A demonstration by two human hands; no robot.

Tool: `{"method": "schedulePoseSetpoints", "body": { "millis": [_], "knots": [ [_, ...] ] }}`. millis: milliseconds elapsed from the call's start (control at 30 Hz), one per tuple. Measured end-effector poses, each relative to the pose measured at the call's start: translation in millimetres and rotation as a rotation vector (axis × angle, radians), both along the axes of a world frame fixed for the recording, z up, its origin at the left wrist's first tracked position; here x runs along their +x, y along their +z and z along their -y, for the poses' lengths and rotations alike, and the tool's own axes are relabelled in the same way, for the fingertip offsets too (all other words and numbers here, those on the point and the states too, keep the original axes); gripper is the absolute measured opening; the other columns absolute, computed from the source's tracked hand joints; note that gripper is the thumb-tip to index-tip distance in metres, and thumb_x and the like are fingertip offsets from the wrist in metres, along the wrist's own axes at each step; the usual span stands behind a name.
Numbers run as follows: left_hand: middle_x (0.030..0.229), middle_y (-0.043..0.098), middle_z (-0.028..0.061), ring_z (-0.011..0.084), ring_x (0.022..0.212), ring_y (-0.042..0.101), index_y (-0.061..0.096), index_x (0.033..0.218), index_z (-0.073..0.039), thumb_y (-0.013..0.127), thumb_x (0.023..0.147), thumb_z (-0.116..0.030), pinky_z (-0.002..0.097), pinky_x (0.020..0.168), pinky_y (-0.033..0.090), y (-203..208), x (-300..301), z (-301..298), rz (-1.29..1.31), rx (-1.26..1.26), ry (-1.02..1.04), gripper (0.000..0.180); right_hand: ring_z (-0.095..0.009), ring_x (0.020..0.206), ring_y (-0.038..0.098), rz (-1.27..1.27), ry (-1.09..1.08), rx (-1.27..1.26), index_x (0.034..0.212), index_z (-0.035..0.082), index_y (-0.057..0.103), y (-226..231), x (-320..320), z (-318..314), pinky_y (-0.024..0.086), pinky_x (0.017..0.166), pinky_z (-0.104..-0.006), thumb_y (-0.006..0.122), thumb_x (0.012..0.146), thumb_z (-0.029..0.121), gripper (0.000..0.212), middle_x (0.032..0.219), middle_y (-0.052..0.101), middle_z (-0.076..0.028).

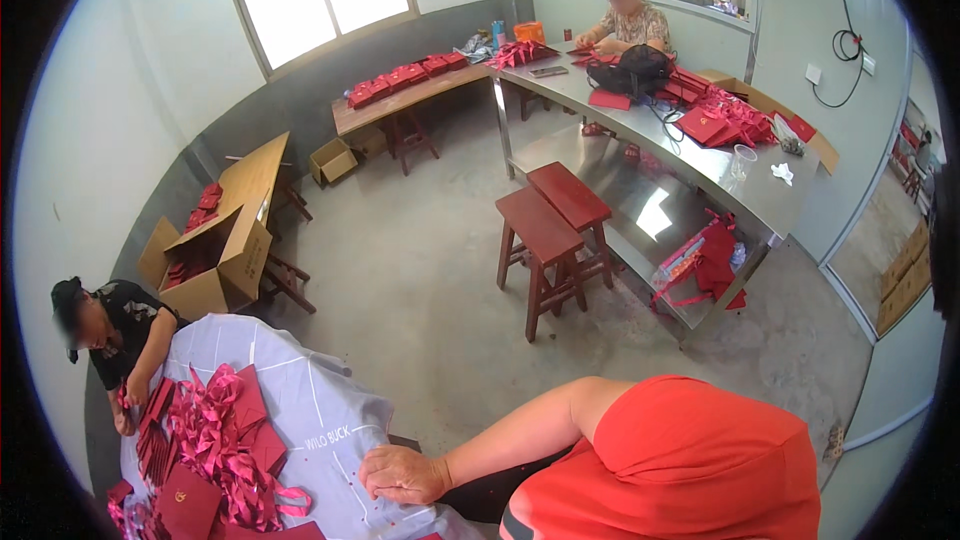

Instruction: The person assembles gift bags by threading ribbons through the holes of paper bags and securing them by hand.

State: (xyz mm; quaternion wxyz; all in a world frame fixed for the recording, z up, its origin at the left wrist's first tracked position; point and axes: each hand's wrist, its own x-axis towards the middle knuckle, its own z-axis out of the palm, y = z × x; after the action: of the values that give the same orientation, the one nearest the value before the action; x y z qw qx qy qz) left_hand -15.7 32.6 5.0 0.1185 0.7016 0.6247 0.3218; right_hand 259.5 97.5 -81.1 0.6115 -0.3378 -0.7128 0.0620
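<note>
My right hand [405, 475] rests palm down on a table covered with a grey-blue cloth [335, 395], near its edge. Its fingers are bent and slightly apart, tips on the cloth, and nothing shows in them. My arm in a red sleeve reaches to it from the right. My left hand is out of view. Beyond the hand, to the left, lies a heap of dark red paper gift bags [188, 502] with tangled pink-red ribbons [205, 415]. Tiny red bits are scattered on the cloth near my fingers.
Across this table a person [120, 335] handles the bags' stack. An open carton [235, 265] stands behind. Two red stools [540, 225] stand mid-floor beside a steel table [640, 110] bearing more bags, where another person [630, 25] sits. A wooden bench [350, 120] lines the far wall.
</note>
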Motion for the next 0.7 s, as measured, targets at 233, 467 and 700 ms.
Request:
{"method": "schedulePoseSetpoints", "body": {
  "millis": [233, 467, 700],
  "knots": [
    [0.078, 0.067, 0.0161, 0.0297, 0.07, 0.064, 0.068, 0.086, -0.002, 0.066, 0.088, -0.026, 0.0391, 0.066, 0.052, 12, 5, -1, -0.138, 0.014, -0.069, 0.024, -0.03, 0.088, 0.054, -0.008, 0.009, 0.001, 0.08, 0.006, 0.056, -2, 2, -2, 0.042, 0.079, -0.0413, 0.053, 0.086, 0.011, 0.009, 0.091, 0.056, -0.01],
    [0.08, 0.068, 0.0167, 0.0297, 0.07, 0.064, 0.068, 0.089, -0.002, 0.065, 0.089, -0.026, 0.0387, 0.065, 0.052, -78, -61, -113, 0.044, 1.489, -1.163, 0.024, -0.031, 0.088, 0.054, -0.029, 0.032, -0.002, 0.08, 0.007, 0.056, 4, -1, 0, 0.042, 0.079, -0.0412, 0.053, 0.086, 0.012, 0.008, 0.091, 0.056, -0.01],
    [0.081, 0.068, 0.0177, 0.0301, 0.072, 0.064, 0.068, 0.089, 0.0, 0.065, 0.089, -0.025, 0.0393, 0.068, 0.052, -66, -48, -89, 0.11, 0.774, -0.698, 0.025, -0.031, 0.089, 0.054, -0.037, 0.042, 0.0, 0.077, 0.006, 0.055, -2, 0, -2, 0.042, 0.079, -0.0416, 0.052, 0.084, 0.013, 0.01, 0.09, 0.056, -0.011]
  ]
}}
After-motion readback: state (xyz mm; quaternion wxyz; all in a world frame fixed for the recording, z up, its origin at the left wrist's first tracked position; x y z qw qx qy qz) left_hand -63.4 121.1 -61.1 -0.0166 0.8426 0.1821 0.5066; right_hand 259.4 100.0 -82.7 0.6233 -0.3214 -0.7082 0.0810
